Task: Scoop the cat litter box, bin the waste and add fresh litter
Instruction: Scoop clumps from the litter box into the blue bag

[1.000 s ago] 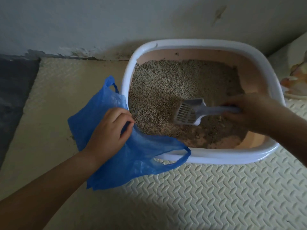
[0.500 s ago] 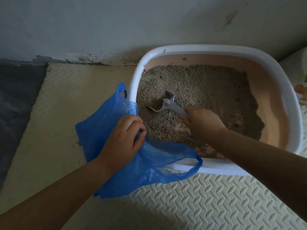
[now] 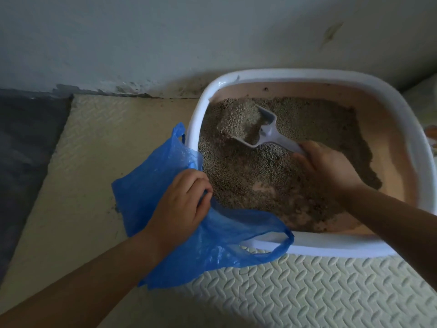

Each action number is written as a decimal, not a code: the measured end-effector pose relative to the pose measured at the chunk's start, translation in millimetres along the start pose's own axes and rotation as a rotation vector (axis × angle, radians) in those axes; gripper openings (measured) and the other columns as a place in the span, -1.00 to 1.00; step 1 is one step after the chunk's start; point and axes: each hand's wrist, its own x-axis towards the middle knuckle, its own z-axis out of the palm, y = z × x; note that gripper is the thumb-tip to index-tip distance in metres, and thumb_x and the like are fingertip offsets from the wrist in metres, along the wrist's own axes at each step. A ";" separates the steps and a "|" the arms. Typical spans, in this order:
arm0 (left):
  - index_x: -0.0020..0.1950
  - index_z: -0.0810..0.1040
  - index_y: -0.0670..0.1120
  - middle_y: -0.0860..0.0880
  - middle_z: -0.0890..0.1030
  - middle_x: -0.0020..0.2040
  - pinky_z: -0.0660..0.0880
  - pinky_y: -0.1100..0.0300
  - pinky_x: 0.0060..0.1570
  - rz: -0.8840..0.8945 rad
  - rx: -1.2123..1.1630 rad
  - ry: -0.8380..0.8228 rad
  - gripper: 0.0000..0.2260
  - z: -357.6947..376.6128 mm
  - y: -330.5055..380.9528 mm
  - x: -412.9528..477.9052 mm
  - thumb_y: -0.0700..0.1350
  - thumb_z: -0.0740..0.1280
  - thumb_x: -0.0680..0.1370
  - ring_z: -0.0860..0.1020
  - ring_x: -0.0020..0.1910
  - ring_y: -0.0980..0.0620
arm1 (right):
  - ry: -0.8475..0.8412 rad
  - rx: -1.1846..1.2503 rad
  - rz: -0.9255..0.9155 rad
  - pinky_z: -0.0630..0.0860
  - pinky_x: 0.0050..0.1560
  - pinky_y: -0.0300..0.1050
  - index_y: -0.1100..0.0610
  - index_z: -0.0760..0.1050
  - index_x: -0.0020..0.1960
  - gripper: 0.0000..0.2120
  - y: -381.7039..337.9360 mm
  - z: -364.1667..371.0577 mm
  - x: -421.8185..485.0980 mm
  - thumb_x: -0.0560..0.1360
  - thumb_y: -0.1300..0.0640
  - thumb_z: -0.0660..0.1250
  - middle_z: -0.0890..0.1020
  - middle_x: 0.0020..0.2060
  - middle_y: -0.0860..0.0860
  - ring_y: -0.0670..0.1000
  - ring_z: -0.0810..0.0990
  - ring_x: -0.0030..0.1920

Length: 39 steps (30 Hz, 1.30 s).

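Note:
A white-rimmed litter box with a pink inside holds grey-brown litter, with bare pink floor showing near the front. My right hand grips the handle of a pale plastic scoop. The scoop's head is heaped with litter at the box's far left corner. My left hand grips the edge of a blue plastic bag, which lies on the mat against the box's left front corner, one handle loop draped over the rim.
A cream textured foam mat covers the floor under the box. A dark grey rug lies at the left. A pale wall stands right behind the box, with dirt along its base.
My right hand swept the scoop from the middle of the box to the far left corner, and the scoop now carries a heap of litter. My left hand kept its hold on the bag.

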 end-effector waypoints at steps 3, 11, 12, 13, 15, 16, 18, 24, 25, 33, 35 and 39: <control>-0.08 0.53 -0.19 -0.06 0.47 -0.01 0.34 0.26 0.15 0.006 -0.001 -0.002 -0.81 0.3 0.7 0.2 -0.16 0.16 0.60 0.46 0.02 0.00 | -0.008 -0.034 -0.051 0.27 -0.27 -0.12 0.16 0.47 0.19 -0.70 5.9 -9.6 -7.1 0.58 -0.01 0.19 0.58 -0.12 0.14 0.19 0.57 -0.18; -0.08 0.52 -0.17 -0.03 0.46 0.01 0.34 0.27 0.14 -0.006 0.021 -0.033 -0.79 -1.2 0.4 -1.7 -0.14 0.13 0.60 0.46 0.04 0.01 | 0.036 0.023 -0.028 0.30 -0.23 -0.16 0.17 0.49 0.20 -0.64 2.2 -28.6 -37.0 0.54 -0.03 0.16 0.60 -0.11 0.12 0.15 0.57 -0.19; -0.07 0.52 -0.17 -0.03 0.46 0.01 0.33 0.27 0.15 -0.007 0.024 -0.036 -0.78 -1.3 0.6 -1.8 -0.13 0.12 0.60 0.46 0.04 0.01 | 0.040 0.017 -0.023 0.31 -0.23 -0.16 0.17 0.49 0.19 -0.66 1.4 -31.4 -39.5 0.55 -0.01 0.19 0.60 -0.12 0.12 0.16 0.58 -0.20; -0.07 0.52 -0.17 -0.03 0.46 0.01 0.33 0.28 0.16 -0.007 0.026 -0.037 -0.78 -1.4 0.7 -1.9 -0.13 0.12 0.60 0.46 0.04 0.01 | 0.044 0.001 -0.035 0.31 -0.23 -0.17 0.18 0.49 0.19 -0.69 0.4 -34.2 -41.5 0.55 0.02 0.21 0.61 -0.12 0.12 0.16 0.58 -0.21; -0.07 0.52 -0.17 -0.03 0.45 0.00 0.32 0.29 0.16 -0.003 0.027 -0.038 -0.79 -1.2 1.1 -1.9 -0.13 0.12 0.60 0.45 0.04 0.02 | 0.053 -0.019 -0.056 0.30 -0.24 -0.18 0.18 0.51 0.19 -0.72 -2.8 -40.3 -44.9 0.56 0.05 0.25 0.61 -0.15 0.11 0.15 0.59 -0.23; -0.07 0.52 -0.17 -0.03 0.45 0.00 0.33 0.29 0.15 -0.002 0.027 -0.040 -0.79 -1.3 1.0 -1.8 -0.14 0.13 0.60 0.45 0.03 0.02 | 0.054 -0.019 -0.054 0.30 -0.25 -0.17 0.18 0.51 0.18 -0.72 -5.0 -44.1 -46.6 0.56 0.05 0.25 0.61 -0.16 0.10 0.14 0.58 -0.25; -0.07 0.52 -0.16 -0.03 0.45 0.00 0.34 0.27 0.14 0.001 0.029 -0.045 -0.79 -2.1 1.2 -1.8 -0.13 0.13 0.60 0.46 0.02 0.02 | 0.072 -0.052 -0.094 0.30 -0.30 -0.20 0.17 0.52 0.16 -0.68 -5.5 -49.6 -49.1 0.55 -0.02 0.21 0.61 -0.19 0.08 0.11 0.58 -0.29; -0.08 0.52 -0.16 -0.04 0.47 0.00 0.36 0.24 0.14 0.005 0.043 -0.058 -0.79 -2.8 0.9 -2.0 -0.13 0.12 0.60 0.47 0.02 0.01 | 0.094 -0.067 -0.111 0.18 -0.41 -0.32 0.14 0.51 0.19 -0.59 -2.2 -51.0 -49.5 0.53 -0.09 0.11 0.59 -0.20 0.03 -0.03 0.45 -0.33; -0.08 0.52 -0.16 -0.04 0.47 0.00 0.36 0.23 0.14 0.002 0.042 -0.059 -0.78 -2.5 0.7 -2.1 -0.12 0.12 0.60 0.47 0.02 0.01 | 0.109 -0.065 -0.119 0.21 -0.38 -0.27 0.14 0.50 0.18 -0.57 -1.1 -50.7 -48.9 0.53 -0.11 0.08 0.58 -0.20 0.02 -0.01 0.48 -0.33; -0.08 0.52 -0.16 -0.04 0.47 0.00 0.38 0.22 0.12 -0.004 0.033 -0.059 -0.78 -2.8 0.6 -1.9 -0.12 0.12 0.60 0.47 0.02 0.02 | 0.125 -0.050 -0.121 0.20 -0.40 -0.32 0.14 0.51 0.17 -0.57 -4.2 -51.3 -41.5 0.52 -0.11 0.08 0.56 -0.23 -0.01 -0.07 0.40 -0.33; -0.08 0.52 -0.16 -0.04 0.47 0.00 0.37 0.23 0.12 -0.006 0.025 -0.057 -0.78 -2.8 0.8 -2.0 -0.13 0.12 0.60 0.47 0.01 0.02 | 0.097 -0.025 -0.079 0.27 -0.38 -0.19 0.08 0.53 0.14 -0.65 -2.7 -51.5 -37.9 0.55 -0.09 0.11 0.53 -0.31 -0.07 -0.07 0.40 -0.39; -0.07 0.53 -0.16 -0.03 0.47 0.01 0.38 0.23 0.11 -0.005 0.016 -0.047 -0.79 -2.5 1.0 -2.1 -0.13 0.13 0.60 0.45 0.02 0.04 | -0.007 -0.031 0.005 0.35 -0.43 -0.10 0.09 0.57 -0.14 -0.74 1.0 -57.2 -18.2 0.51 -0.04 0.20 0.45 -0.51 -0.11 -0.11 0.43 -0.49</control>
